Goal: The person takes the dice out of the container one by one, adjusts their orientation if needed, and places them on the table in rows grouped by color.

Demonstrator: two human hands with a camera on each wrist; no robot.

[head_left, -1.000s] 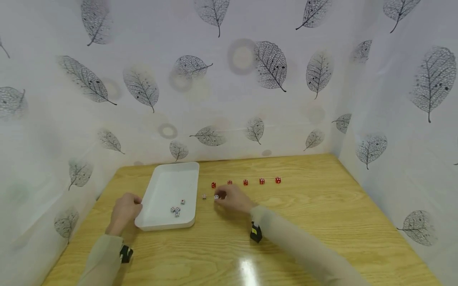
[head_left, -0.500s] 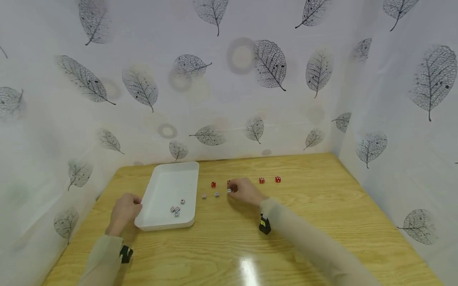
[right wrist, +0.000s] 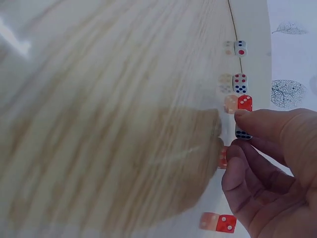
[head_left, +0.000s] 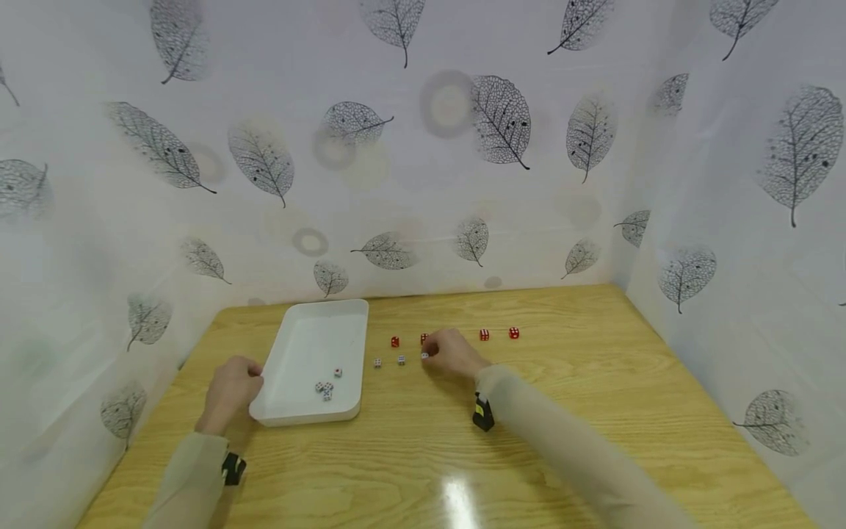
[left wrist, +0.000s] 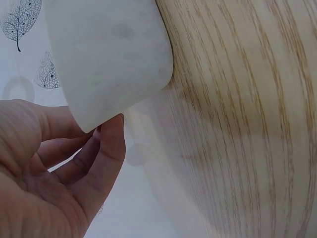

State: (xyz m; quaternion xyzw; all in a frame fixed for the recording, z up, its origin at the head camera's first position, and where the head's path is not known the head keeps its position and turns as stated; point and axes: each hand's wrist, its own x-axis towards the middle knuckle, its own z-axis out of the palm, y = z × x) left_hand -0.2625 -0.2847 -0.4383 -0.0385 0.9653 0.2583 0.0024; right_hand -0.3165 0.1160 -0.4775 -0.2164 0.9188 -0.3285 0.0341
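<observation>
My left hand (head_left: 228, 393) grips the left rim of a white tray (head_left: 311, 312); the left wrist view shows its fingers around the edge of that tray (left wrist: 116, 59). Several white dice (head_left: 327, 395) lie inside the tray's near right part. My right hand (head_left: 454, 354) pinches a white die (right wrist: 242, 132) between thumb and fingertips, low over the table, just in front of a red die (head_left: 424, 339). To the left of that hand, two white dice stand spaced apart: one white die (head_left: 377, 363) beside the tray, another white die (head_left: 401, 360) nearer the hand. My palm's inside is partly hidden.
Red dice form a spaced row behind the white ones, including a left red die (head_left: 395, 342) and two red dice (head_left: 485, 335) right of my hand. Another red die may be hidden behind the hand. A leaf-print curtain (head_left: 423, 184) encloses the wooden table (head_left: 562, 397).
The right hand has moved rightward from the second white die, which now stands free on the table, and holds another white die at its fingertips. The left hand and tray have stayed put.
</observation>
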